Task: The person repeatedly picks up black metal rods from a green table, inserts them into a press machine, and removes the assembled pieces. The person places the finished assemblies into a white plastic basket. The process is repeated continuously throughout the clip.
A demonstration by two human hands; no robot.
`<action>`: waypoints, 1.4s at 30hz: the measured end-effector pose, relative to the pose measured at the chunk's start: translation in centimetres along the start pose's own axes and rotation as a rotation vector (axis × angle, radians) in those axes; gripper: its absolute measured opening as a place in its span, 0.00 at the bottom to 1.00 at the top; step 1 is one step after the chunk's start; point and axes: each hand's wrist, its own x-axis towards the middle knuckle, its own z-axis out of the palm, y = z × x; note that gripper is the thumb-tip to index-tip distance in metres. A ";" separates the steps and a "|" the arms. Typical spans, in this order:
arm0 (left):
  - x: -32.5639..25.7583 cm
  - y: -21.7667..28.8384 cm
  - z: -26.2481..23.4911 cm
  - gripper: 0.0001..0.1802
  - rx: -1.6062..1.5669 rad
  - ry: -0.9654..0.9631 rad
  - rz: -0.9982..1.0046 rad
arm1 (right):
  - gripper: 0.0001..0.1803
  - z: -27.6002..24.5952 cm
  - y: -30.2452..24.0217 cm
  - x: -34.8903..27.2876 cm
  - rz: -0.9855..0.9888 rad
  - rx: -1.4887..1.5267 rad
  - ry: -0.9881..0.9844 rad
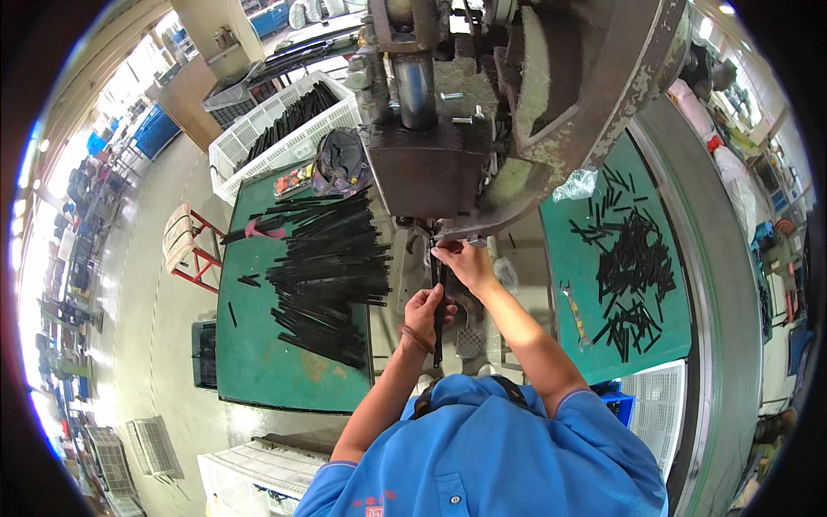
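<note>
My left hand (426, 312) is closed round a long, narrow black strip (438, 351), whose lower end hangs below my fist. Higher up, my right hand (468, 265) pinches the strip close to its upper end, just under the head of a heavy metal press (424, 177). That upper end reaches the tooling beneath the press head, where the contact is too small to make out. To my left lies a spread heap of long black strips (332, 258). A pile of short black pieces (636, 258) lies to my right.
Green tables flank me, the left table (250, 345) and the right table (564, 250). A wrench (572, 312) lies on the right one. A dark bag (341, 162) sits behind the long strips, near a white crate (226, 153) of black strips. A red-framed stool (191, 250) stands far left.
</note>
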 end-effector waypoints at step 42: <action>-4.9 4.5 -1.9 0.13 0.273 -0.222 -0.086 | 0.12 1.0 1.9 -4.2 0.244 -0.058 -0.035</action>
